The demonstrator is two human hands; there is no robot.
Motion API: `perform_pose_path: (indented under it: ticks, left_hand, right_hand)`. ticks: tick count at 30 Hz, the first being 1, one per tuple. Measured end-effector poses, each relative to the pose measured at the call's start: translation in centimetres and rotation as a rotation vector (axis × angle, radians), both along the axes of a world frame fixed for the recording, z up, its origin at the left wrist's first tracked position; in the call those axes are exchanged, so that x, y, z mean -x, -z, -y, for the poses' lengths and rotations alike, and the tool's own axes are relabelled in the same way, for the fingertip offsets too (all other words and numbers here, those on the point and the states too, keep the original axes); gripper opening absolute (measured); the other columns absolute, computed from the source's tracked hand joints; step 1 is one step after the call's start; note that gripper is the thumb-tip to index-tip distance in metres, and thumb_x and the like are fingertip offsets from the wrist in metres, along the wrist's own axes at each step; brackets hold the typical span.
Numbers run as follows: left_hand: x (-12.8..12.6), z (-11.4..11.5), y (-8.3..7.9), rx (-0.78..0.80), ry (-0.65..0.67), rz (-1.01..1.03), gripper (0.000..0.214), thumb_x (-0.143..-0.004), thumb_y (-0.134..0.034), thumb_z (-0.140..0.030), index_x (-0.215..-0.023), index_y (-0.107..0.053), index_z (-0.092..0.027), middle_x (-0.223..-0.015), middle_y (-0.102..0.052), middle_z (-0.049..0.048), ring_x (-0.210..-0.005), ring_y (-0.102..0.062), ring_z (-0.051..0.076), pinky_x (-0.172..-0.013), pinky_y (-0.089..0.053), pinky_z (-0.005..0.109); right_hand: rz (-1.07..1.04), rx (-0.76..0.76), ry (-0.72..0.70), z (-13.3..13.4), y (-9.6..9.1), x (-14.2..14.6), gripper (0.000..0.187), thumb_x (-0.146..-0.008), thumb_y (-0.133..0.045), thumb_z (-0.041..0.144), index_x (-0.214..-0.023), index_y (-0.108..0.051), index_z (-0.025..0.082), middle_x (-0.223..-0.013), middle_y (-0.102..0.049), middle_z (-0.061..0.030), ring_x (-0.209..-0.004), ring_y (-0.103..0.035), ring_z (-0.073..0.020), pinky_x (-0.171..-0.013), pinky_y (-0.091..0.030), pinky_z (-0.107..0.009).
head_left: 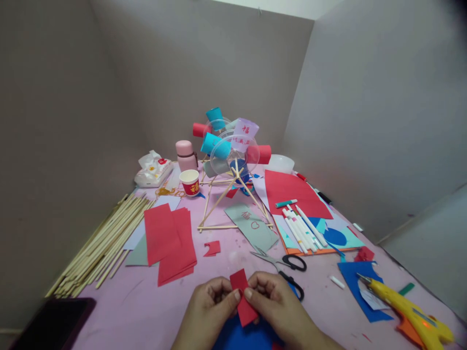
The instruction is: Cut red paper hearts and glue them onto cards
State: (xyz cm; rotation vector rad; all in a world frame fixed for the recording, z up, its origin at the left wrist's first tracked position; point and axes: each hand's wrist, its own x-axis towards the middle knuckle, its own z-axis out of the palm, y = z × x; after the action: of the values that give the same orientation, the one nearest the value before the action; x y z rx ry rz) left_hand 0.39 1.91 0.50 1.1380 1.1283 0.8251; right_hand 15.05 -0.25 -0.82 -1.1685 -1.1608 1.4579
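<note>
Both hands meet at the near edge of the table around a small red paper strip [243, 302]. My left hand [209, 308] pinches its left edge between thumb and fingers, while my right hand [279, 306] pinches the right edge. Some fingers are hidden behind the paper. Below them lies something blue [239, 338], partly covered by the hands. Scissors with black handles [280, 265] lie partly spread just beyond my right hand. A torn red paper scrap [212, 248] rests ahead of my left hand.
A wooden-stick frame [219, 206] carries a wheel with coloured paper tubes. Bamboo sticks [105, 243], red paper sheets [175, 243] and a phone [54, 323] lie left. Markers [301, 228] and a yellow glue gun [404, 306] lie right. A paper cup [189, 183] and pink flask [186, 156] stand behind.
</note>
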Motion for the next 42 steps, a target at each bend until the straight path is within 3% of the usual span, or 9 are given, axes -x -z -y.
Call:
perform_pose_path:
  ticks: [3, 5, 9, 13, 18, 22, 31, 38, 42]
  left_hand:
    - [0.2, -0.3, 0.1, 0.006, 0.07, 0.002, 0.029, -0.063, -0.072, -0.035, -0.049, -0.054, -0.018, -0.044, -0.046, -0.0061, -0.045, -0.038, 0.01, -0.046, -0.028, 0.021]
    - [0.5, -0.3, -0.1, -0.011, 0.102, 0.035, 0.022, -0.067, -0.07, -0.037, -0.062, -0.061, -0.018, -0.047, -0.051, -0.0046, -0.047, -0.044, 0.012, -0.048, -0.033, 0.022]
    - [1.3, -0.1, -0.9, -0.308, 0.082, -0.019, 0.02, -0.077, -0.064, -0.032, -0.096, -0.066, -0.027, -0.081, -0.067, 0.0033, -0.074, -0.06, 0.02, -0.069, -0.046, 0.026]
    - [1.9, 0.1, -1.3, -0.67, 0.168, -0.257, 0.017, -0.076, -0.066, -0.019, -0.086, -0.075, -0.03, -0.088, -0.071, 0.0078, -0.083, -0.063, 0.022, -0.074, -0.045, 0.024]
    - [2.1, 0.1, -0.9, -0.769, 0.194, -0.26, 0.021, -0.078, -0.062, -0.014, -0.085, -0.075, -0.03, -0.08, -0.072, 0.008, -0.073, -0.064, 0.02, -0.067, -0.046, 0.024]
    - [1.8, 0.2, -0.6, -0.657, 0.185, -0.2, 0.014, -0.079, -0.062, -0.019, -0.081, -0.073, -0.027, -0.078, -0.071, 0.0055, -0.073, -0.064, 0.019, -0.067, -0.048, 0.024]
    - [-0.2, 0.6, -0.4, -0.126, 0.052, 0.119, 0.015, -0.074, -0.064, -0.027, -0.062, -0.062, -0.019, -0.062, -0.064, -0.0004, -0.061, -0.059, 0.014, -0.061, -0.047, 0.023]
    - [-0.5, 1.0, -0.6, -0.01, -0.013, 0.217, 0.02, -0.068, -0.069, -0.031, -0.057, -0.057, -0.019, -0.055, -0.059, -0.0032, -0.054, -0.055, 0.012, -0.056, -0.044, 0.022]
    - [-0.7, 1.2, -0.6, 0.0, -0.05, 0.195, 0.019, -0.066, -0.068, -0.028, -0.055, -0.056, -0.018, -0.053, -0.059, -0.0032, -0.054, -0.054, 0.012, -0.056, -0.042, 0.022]
  right_hand:
    - [0.014, 0.057, -0.011, -0.1, -0.3, -0.1, 0.035, -0.069, -0.068, 0.047, -0.06, -0.054, 0.016, -0.045, -0.049, 0.0057, -0.042, -0.043, -0.0074, -0.042, -0.029, -0.02]
    - [-0.043, 0.113, 0.012, -0.2, -0.4, -0.2, 0.034, -0.066, -0.07, 0.045, -0.059, -0.054, 0.016, -0.043, -0.05, 0.006, -0.038, -0.042, -0.0066, -0.041, -0.028, -0.02]
    - [-0.24, 0.204, 0.097, -0.4, -0.4, -0.3, 0.031, -0.062, -0.072, 0.041, -0.06, -0.055, 0.015, -0.04, -0.054, 0.0043, -0.033, -0.041, -0.0054, -0.038, -0.026, -0.018]
    - [-0.327, 0.235, 0.09, -0.3, -0.3, -0.2, 0.029, -0.06, -0.075, 0.036, -0.059, -0.056, 0.015, -0.039, -0.053, 0.0052, -0.031, -0.042, -0.0046, -0.036, -0.025, -0.016]
    - [-0.332, 0.227, 0.035, -0.1, -0.2, 0.0, 0.033, -0.059, -0.077, 0.041, -0.065, -0.057, 0.014, -0.042, -0.055, 0.0047, -0.032, -0.044, -0.0054, -0.034, -0.027, -0.016]
    - [-0.327, 0.178, 0.088, -0.2, 0.1, 0.0, 0.034, -0.06, -0.077, 0.041, -0.065, -0.058, 0.014, -0.043, -0.056, 0.0047, -0.033, -0.046, -0.0055, -0.036, -0.029, -0.016]
    - [-0.277, 0.115, 0.1, -0.2, 0.3, 0.3, 0.033, -0.062, -0.076, 0.042, -0.065, -0.061, 0.012, -0.051, -0.063, -0.0011, -0.04, -0.053, -0.0073, -0.041, -0.034, -0.017]
    - [-0.24, 0.074, 0.118, 0.2, 0.2, 0.9, 0.036, -0.063, -0.073, 0.048, -0.061, -0.058, 0.014, -0.047, -0.059, -0.0001, -0.041, -0.052, -0.0096, -0.043, -0.036, -0.02]
    - [-0.146, -0.003, 0.066, 0.5, 0.3, 0.7, 0.03, -0.072, -0.066, 0.043, -0.065, -0.059, 0.014, -0.052, -0.06, -0.0006, -0.046, -0.054, -0.0107, -0.047, -0.039, -0.021]
